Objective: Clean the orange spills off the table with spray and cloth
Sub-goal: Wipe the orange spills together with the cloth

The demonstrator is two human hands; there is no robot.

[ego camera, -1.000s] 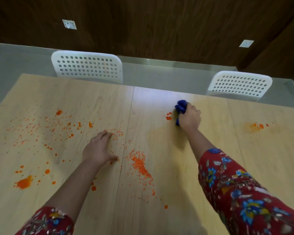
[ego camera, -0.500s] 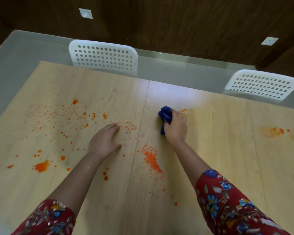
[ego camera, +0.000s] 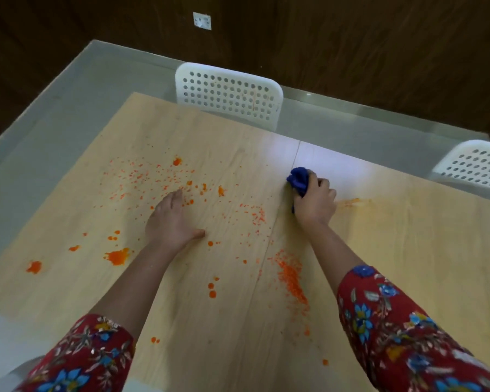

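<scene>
Right hand: fingers curled tight round the bunched blue cloth, pressing it onto the table right at the seam, a bit in from the far edge. Bunching puts the pressure on a small patch, so this reads as scrubbing rather than a broad wipe. A faint orange smear sits just right of that hand; it looks like residue, not clean.

Left hand: flat, palm down, fingers straight and together, left of the seam. Likely a brace for the reach. It's sitting in the fine splatter, so it may pick up orange.

The heaviest grainy patch is just right of the seam, toward the near edge. Bigger blobs lie toward the left edge. Most of the job looks undone. No spray bottle in view.

Room: open wood from the cloth out to the right edge allows long strokes. Risk is pushing grit off the near or left edge. White chair and second chair stand at the far edge, clear of both arms.
</scene>
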